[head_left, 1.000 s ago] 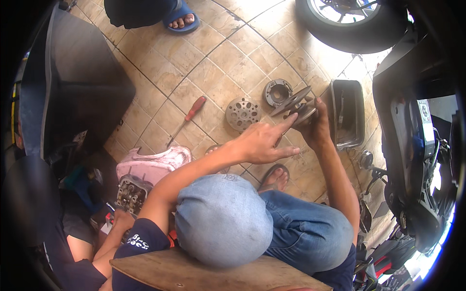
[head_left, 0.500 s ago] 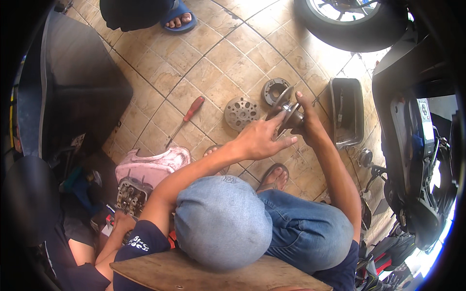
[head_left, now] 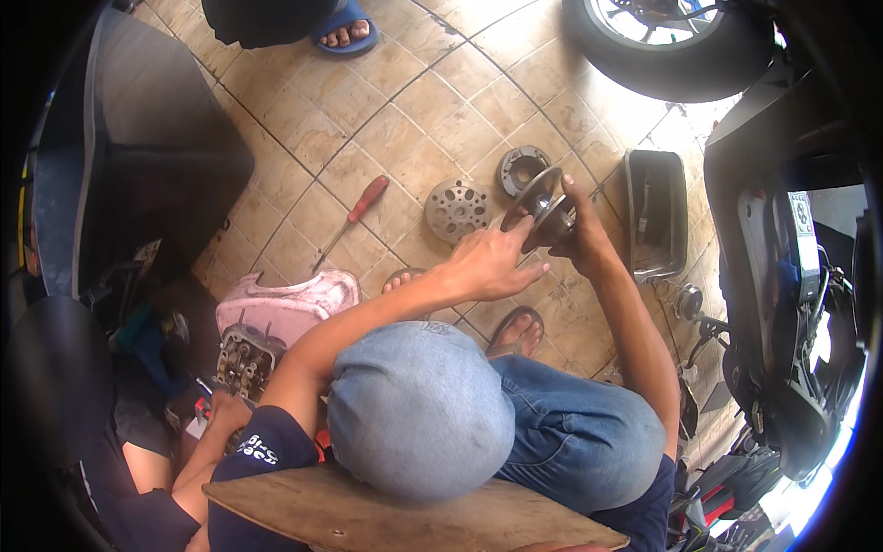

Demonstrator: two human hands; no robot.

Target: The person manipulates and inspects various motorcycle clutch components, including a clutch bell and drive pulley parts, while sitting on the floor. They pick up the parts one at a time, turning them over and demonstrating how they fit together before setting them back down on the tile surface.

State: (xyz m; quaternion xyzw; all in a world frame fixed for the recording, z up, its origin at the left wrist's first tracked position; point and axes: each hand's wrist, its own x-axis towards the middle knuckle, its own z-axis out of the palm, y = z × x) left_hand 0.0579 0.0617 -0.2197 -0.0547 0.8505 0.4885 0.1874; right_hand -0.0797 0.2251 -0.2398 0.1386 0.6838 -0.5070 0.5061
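My right hand [head_left: 583,241] grips a scooter driven pulley [head_left: 555,221], two shiny metal discs on a common hub, held tilted above the floor. The thumb of this hand reaches up along the discs. My left hand [head_left: 489,264] lies against the near disc, fingertips at its edge and thumb stretched away; its far fingers are partly hidden. Beyond the pulley, a round clutch assembly [head_left: 515,181] lies on the tiles. To its left rests a flat metal clutch drum [head_left: 457,212] with several holes.
A red-handled screwdriver [head_left: 370,198] and a pink cover [head_left: 299,299] lie left. Another person's hand [head_left: 230,411] is by a cylinder head [head_left: 246,362]. A grey rectangular bin [head_left: 682,212] stands right, with a motorcycle wheel [head_left: 658,78] behind. A slippered foot [head_left: 349,35] is at the far side.
The pulley has turned slightly in my right hand, its discs now facing differently. My left hand has shifted a little left, with its fingers lower on the near disc.
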